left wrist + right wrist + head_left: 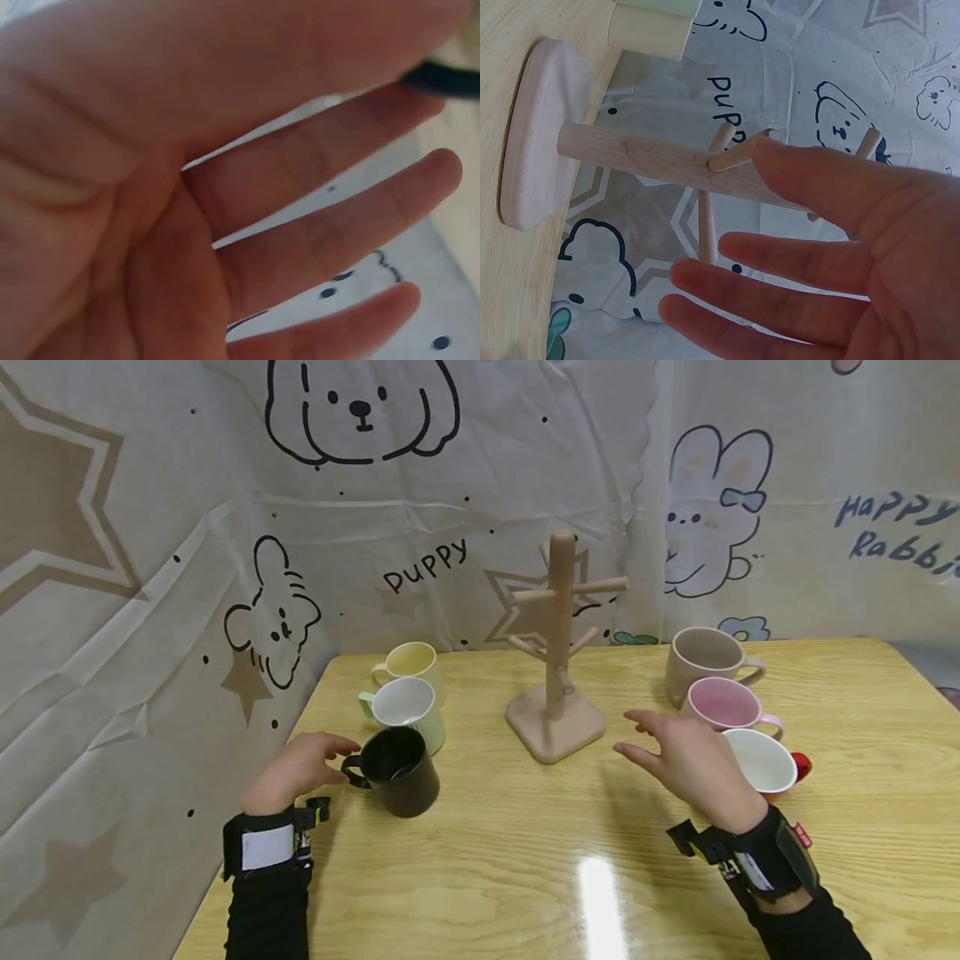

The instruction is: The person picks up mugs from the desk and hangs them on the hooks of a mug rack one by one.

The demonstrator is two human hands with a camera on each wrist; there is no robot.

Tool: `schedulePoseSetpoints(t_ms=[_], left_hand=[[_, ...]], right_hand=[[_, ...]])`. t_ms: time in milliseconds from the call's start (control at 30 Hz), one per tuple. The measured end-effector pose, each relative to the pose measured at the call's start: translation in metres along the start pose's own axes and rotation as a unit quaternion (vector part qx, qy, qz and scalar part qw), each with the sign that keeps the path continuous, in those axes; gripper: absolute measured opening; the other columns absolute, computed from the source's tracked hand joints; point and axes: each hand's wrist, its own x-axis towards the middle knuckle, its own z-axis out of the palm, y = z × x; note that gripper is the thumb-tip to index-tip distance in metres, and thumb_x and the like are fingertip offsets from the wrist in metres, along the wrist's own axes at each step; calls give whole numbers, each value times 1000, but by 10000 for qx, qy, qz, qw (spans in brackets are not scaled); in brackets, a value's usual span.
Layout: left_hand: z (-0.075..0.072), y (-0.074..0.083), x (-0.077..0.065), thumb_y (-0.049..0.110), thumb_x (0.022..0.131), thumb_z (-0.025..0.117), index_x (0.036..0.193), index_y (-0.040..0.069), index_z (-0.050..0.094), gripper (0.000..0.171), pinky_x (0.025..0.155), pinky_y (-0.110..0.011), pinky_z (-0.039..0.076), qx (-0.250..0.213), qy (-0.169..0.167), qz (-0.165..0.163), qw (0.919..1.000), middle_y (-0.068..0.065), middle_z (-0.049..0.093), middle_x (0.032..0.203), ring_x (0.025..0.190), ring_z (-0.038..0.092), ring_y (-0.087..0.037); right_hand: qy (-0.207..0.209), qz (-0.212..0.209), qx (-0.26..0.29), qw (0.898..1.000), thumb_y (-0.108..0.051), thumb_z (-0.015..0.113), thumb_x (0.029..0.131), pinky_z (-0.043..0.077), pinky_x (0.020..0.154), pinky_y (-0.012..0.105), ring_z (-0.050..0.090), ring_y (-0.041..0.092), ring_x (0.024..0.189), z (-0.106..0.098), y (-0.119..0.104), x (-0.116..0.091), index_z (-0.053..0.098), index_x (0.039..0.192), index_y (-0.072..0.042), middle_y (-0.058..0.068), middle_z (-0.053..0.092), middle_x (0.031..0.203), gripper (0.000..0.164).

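A black mug (405, 772) stands upright on the left side of the table, its handle turned left. My left hand (296, 770) is at that handle, thumb and index finger on either side of it; in the left wrist view the dark handle (446, 79) shows by the index fingertip, and whether they touch I cannot tell. My right hand (693, 764) is held over the table with fingers extended, holding nothing. It is between a wooden mug tree (558, 635) and a white mug with a red handle (761, 760), partly covering that mug from view.
Behind the black mug stand a pale green mug (408, 706) and a yellow mug (414, 662). At right, a pink mug (723, 703) and a beige mug (705, 656) form a row with the white one. A printed cloth (180, 677) hangs along the table's back and left.
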Motion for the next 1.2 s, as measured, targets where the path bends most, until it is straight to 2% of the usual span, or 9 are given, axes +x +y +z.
schedulePoseSetpoints(t_ms=[67, 167, 367, 500, 667, 767, 967, 1200], left_hand=[[7, -1, 6, -2, 75, 69, 104, -3, 66, 29, 82, -48, 49, 41, -6, 73, 10000, -18, 67, 102, 93, 61, -35], [11, 0, 10, -4, 76, 67, 97, -1, 69, 20, 81, -47, 50, 89, 44, 13, 9999, -15, 69, 94, 89, 62, -32], [10, 5, 10, -5, 76, 66, 91, -1, 70, 16, 78, -45, 51, 469, 215, 109, 9986, -13, 69, 89, 85, 63, -29], [7, 12, 7, -3, 76, 68, 89, 1, 70, 14, 78, -44, 51, 683, 297, 202, 9970, -10, 69, 87, 83, 64, -26], [2, 23, 1, 2, 76, 69, 82, 6, 68, 8, 68, -36, 51, 708, 635, 792, 9923, -2, 67, 78, 71, 59, -15], [1, 31, -1, 4, 78, 69, 83, 8, 67, 7, 64, -31, 48, 630, 768, 1095, 9890, 1, 65, 77, 69, 56, -11], [2, 42, 1, 6, 80, 67, 88, 6, 66, 8, 60, -27, 45, 556, 1013, 1223, 9857, 0, 64, 78, 67, 53, -9], [6, 48, 4, 7, 82, 66, 86, 9, 64, 4, 62, -28, 47, 657, 1399, 1541, 9759, 3, 63, 76, 68, 56, -8]], right_hand=[[-67, 32, 2, 10000, -32, 65, 84, 54, 70, 42, 67, 29, 83, 0, 1, 0, 62, 115, -1, 18, 66, 109, 43], [-112, 65, -11, 9999, -32, 65, 84, 54, 71, 42, 67, 30, 86, 1, 1, 0, 62, 116, -2, 18, 66, 110, 44], [-22, 6, -104, 9999, -33, 65, 84, 54, 64, 39, 67, 26, 78, 0, 3, 0, 63, 114, -2, 17, 67, 106, 43], [-23, 3, -121, 9999, -33, 64, 85, 53, 63, 39, 67, 27, 78, 0, 3, -1, 62, 114, -1, 17, 67, 106, 43], [-47, 16, -122, 9999, -33, 65, 85, 54, 66, 40, 67, 29, 82, 0, 3, -1, 62, 114, -1, 18, 67, 107, 43], [-82, 30, -139, 9999, -34, 65, 85, 54, 65, 40, 67, 28, 82, 1, 4, -1, 63, 114, -1, 18, 67, 107, 44], [-136, 50, -188, 9997, -35, 65, 84, 52, 57, 33, 66, 24, 74, 2, 4, 0, 63, 114, -2, 17, 68, 104, 44], [-215, 95, -143, 9996, -34, 65, 84, 50, 53, 29, 64, 19, 67, 3, 3, 0, 63, 114, -2, 15, 69, 97, 44]])
